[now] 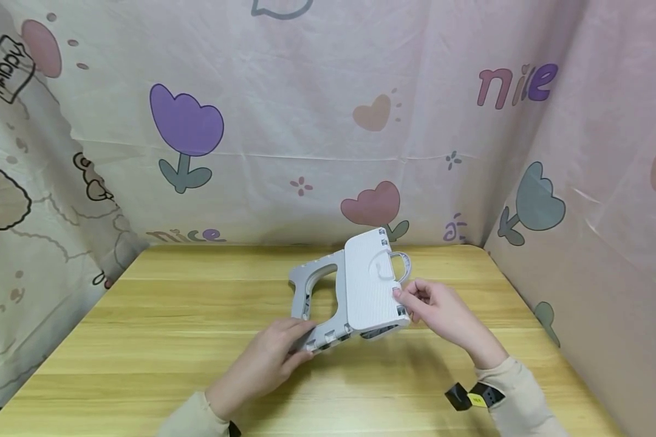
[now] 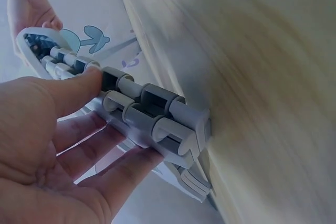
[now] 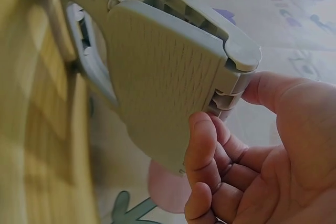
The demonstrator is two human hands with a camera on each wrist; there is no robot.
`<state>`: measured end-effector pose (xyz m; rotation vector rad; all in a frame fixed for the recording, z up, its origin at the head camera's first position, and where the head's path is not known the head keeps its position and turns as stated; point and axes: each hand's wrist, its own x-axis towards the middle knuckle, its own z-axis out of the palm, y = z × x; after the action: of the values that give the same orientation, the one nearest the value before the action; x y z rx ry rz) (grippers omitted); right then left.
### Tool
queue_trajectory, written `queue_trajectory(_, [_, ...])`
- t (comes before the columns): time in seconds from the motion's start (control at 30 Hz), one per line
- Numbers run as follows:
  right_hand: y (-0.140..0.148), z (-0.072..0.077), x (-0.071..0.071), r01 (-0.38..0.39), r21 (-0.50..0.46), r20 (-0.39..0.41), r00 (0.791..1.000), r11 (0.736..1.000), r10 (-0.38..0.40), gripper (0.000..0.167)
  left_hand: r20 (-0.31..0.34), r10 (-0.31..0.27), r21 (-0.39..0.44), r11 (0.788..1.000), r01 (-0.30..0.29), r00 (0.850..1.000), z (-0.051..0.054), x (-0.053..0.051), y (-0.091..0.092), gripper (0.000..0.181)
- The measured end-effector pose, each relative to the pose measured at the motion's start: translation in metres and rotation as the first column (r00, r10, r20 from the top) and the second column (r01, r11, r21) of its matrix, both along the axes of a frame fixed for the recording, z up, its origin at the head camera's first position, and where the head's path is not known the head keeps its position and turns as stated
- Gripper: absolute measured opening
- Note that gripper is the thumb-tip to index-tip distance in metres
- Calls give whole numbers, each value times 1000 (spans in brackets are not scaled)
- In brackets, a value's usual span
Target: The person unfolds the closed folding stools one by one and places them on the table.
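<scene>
A folded light-grey plastic piece with hinges [image 1: 369,282] is held tilted over the wooden table; it has a ribbed panel, an open frame on its left and a small loop handle [image 1: 406,267] on its right. My left hand [image 1: 276,355] grips the frame's lower left corner, thumb on one side and fingers on the other, across the hinged edge [image 2: 152,103] in the left wrist view. My right hand [image 1: 448,315] pinches the panel's lower right edge by a hinge. In the right wrist view the thumb and curled fingers meet at that corner of the ribbed panel [image 3: 163,61].
The wooden table [image 1: 169,340] extends to both sides and in front of the hands. A printed cloth [image 1: 284,121] hangs behind the table and along both sides. A black wrist device with a yellow label [image 1: 477,399] sits at my right sleeve.
</scene>
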<state>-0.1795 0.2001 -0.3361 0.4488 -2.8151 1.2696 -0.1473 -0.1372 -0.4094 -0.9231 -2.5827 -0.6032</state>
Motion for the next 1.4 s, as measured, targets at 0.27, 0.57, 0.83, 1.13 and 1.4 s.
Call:
queue_trajectory(0.27, [-4, 18, 5, 21, 35, -63, 998, 999, -19, 31, 42, 1, 29, 1000, -2, 999, 0, 3, 5, 49])
queue_trajectory(0.57, [-13, 31, 10, 37, 34, -129, 991, 999, -33, 29, 110, -60, 126, 991, 45, 992, 1, 3, 5, 51])
queue_trajectory(0.83, [-24, 40, 10, 52, 12, -188, 981, 999, -49, 26, 204, -126, 246, 966, 74, 971, 3, 4, 10, 52])
queue_trajectory(1.13, [-36, 48, 13, 20, -72, -240, 970, 997, -37, 19, 263, -169, 318, 945, 80, 950, 2, 5, 12, 53])
queue_trajectory(1.4, [-44, 45, 12, -19, -107, -293, 956, 994, -13, 14, 239, -205, 354, 929, 112, 949, 0, 4, 15, 53])
